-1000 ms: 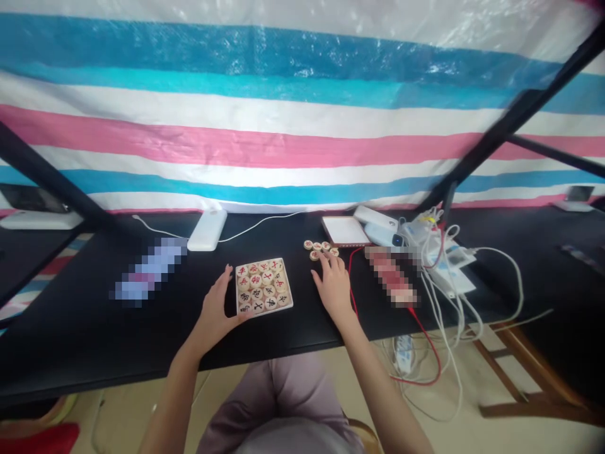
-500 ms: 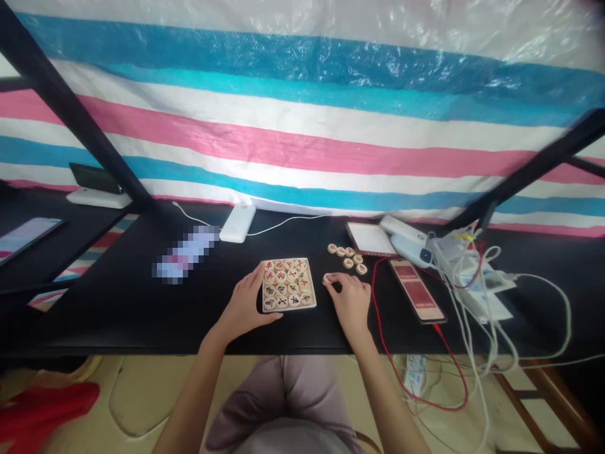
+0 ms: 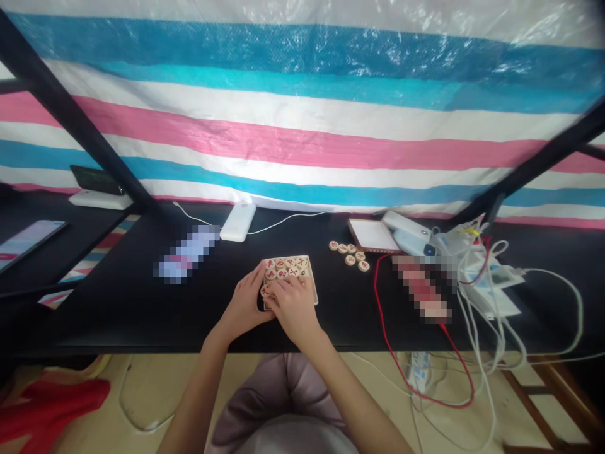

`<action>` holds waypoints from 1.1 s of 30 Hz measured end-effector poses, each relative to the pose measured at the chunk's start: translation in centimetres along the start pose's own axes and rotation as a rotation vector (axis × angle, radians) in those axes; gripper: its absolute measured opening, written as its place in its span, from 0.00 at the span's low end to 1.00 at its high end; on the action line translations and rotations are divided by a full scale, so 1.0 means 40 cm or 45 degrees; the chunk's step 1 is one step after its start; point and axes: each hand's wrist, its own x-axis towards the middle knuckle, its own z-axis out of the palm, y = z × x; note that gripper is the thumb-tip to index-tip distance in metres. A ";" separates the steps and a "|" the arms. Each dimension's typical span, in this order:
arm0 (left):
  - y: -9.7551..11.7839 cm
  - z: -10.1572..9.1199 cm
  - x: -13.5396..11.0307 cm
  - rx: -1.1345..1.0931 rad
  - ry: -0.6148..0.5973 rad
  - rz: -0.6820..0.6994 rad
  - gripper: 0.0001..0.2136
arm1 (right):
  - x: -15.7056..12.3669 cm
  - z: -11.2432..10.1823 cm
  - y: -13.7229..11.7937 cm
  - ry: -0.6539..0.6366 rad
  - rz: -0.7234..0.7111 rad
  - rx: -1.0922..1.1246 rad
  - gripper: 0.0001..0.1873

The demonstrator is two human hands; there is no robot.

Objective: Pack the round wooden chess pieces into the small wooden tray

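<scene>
A shallow white box (image 3: 314,284) of Chinese chess pieces lies on the black table. Round wooden pieces with red characters show in its back rows; my right hand hides much of the rest. Around the box's left side, my left hand (image 3: 243,301) holds it, with the thumb along the front edge. My right hand (image 3: 295,304) is over the box, its fingers pinching a Chinese chess piece (image 3: 265,291) near the left edge. Several loose pieces (image 3: 350,259) with red characters lie on the table to the right of the box.
Behind the loose pieces sits a white-lined box lid (image 3: 373,235). Farther right are a blurred-out phone (image 3: 422,289), a red cable (image 3: 378,302) and tangled white cables (image 3: 491,302). A white power bank (image 3: 238,222) and another blurred-out device (image 3: 186,254) lie at left.
My right hand has moved left from the table beside the loose pieces to over the box, carrying a chess piece. My left hand has stayed at the box.
</scene>
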 end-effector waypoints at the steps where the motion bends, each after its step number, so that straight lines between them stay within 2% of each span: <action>1: 0.000 -0.001 0.000 -0.003 -0.007 -0.001 0.48 | 0.003 0.006 0.002 0.010 -0.008 -0.022 0.03; 8: -0.004 0.000 0.001 -0.008 -0.004 -0.034 0.47 | -0.010 0.017 0.031 0.100 -0.045 -0.070 0.05; 13: 0.000 -0.009 -0.002 -0.078 -0.006 -0.052 0.46 | -0.019 0.001 0.043 0.070 -0.093 -0.100 0.07; 18: 0.001 -0.019 -0.004 -0.280 0.037 -0.108 0.34 | -0.031 -0.044 0.057 0.004 -0.143 -0.080 0.11; 21: 0.005 -0.016 0.000 -0.310 0.095 -0.189 0.31 | -0.055 -0.072 0.086 0.054 -0.040 -0.108 0.14; 25: 0.008 -0.012 0.006 -0.244 0.084 -0.212 0.32 | -0.091 -0.094 0.140 0.104 0.153 -0.155 0.11; 29: 0.004 -0.009 0.010 -0.209 0.107 -0.200 0.31 | -0.096 -0.096 0.162 0.076 0.181 -0.193 0.10; 33: -0.004 -0.003 0.014 -0.178 0.114 -0.183 0.30 | -0.075 -0.082 0.156 0.041 0.172 -0.235 0.14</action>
